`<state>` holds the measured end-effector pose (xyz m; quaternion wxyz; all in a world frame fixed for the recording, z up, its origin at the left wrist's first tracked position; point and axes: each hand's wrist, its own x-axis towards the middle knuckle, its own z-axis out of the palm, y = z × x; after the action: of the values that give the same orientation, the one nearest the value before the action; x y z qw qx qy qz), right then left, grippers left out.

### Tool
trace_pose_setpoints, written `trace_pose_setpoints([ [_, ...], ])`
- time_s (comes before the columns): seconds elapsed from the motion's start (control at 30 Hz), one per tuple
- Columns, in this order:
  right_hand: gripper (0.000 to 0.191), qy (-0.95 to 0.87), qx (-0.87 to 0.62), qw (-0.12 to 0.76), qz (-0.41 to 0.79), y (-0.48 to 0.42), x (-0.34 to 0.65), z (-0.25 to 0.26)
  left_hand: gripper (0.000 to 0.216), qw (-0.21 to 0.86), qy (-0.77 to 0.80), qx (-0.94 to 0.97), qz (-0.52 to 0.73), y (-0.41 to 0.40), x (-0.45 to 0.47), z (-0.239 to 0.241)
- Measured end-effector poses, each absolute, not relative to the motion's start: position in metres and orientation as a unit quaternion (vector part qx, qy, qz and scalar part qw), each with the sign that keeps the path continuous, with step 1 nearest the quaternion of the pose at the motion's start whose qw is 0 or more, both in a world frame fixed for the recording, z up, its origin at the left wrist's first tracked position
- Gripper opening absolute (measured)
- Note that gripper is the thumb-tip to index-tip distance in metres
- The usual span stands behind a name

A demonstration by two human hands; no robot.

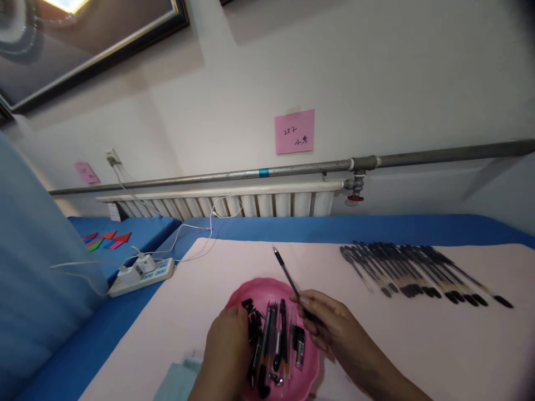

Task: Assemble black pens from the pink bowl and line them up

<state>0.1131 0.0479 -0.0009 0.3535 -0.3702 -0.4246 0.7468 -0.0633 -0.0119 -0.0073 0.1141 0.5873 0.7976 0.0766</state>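
A black pen (285, 269) with a silvery tip is pinched in my right hand (330, 320), tilted up above the rim of a pink bowl (307, 384). Inside the bowl lie several pens and pen parts (267, 340), along with small dark clips or caps and a few shiny bits. My left hand (228, 340) reaches over the bowl's left side, its fingers curled down among the dark pieces (252, 320). Its fingertips are hidden, so what they hold cannot be made out.
A row of several black pens (401, 270) lies on the pink sheet (167, 334) at right. A power strip (144, 277) with plugs and white cords sits at left on the blue table cover (104, 328). Pale blue cloth or paper (178, 381) lies near my left forearm. A radiator (251, 203) stands behind.
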Motion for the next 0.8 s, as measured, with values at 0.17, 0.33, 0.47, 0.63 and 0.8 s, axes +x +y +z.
trace_pose_setpoints([
  [0.17,0.023,-0.438,-0.352,0.348,0.75,0.051,0.114,-0.007,0.034,0.096,0.806,0.584,0.003,-0.01,-0.056,-0.006],
  [0.33,0.021,-0.438,-0.359,0.344,0.749,0.05,0.114,-0.007,0.032,0.092,0.808,0.581,0.01,-0.007,-0.058,-0.009],
  [0.47,0.021,-0.456,-0.366,0.338,0.738,0.049,0.114,-0.005,0.027,0.094,0.814,0.572,0.038,-0.01,-0.063,-0.011],
  [0.63,0.019,-0.489,-0.377,0.344,0.708,0.045,0.114,-0.005,0.018,0.131,0.813,0.554,0.12,-0.015,-0.079,0.001],
  [0.8,0.018,-0.599,-0.369,0.339,0.624,0.045,0.115,-0.01,0.019,0.279,0.729,0.437,0.447,-0.018,-0.091,0.016],
])
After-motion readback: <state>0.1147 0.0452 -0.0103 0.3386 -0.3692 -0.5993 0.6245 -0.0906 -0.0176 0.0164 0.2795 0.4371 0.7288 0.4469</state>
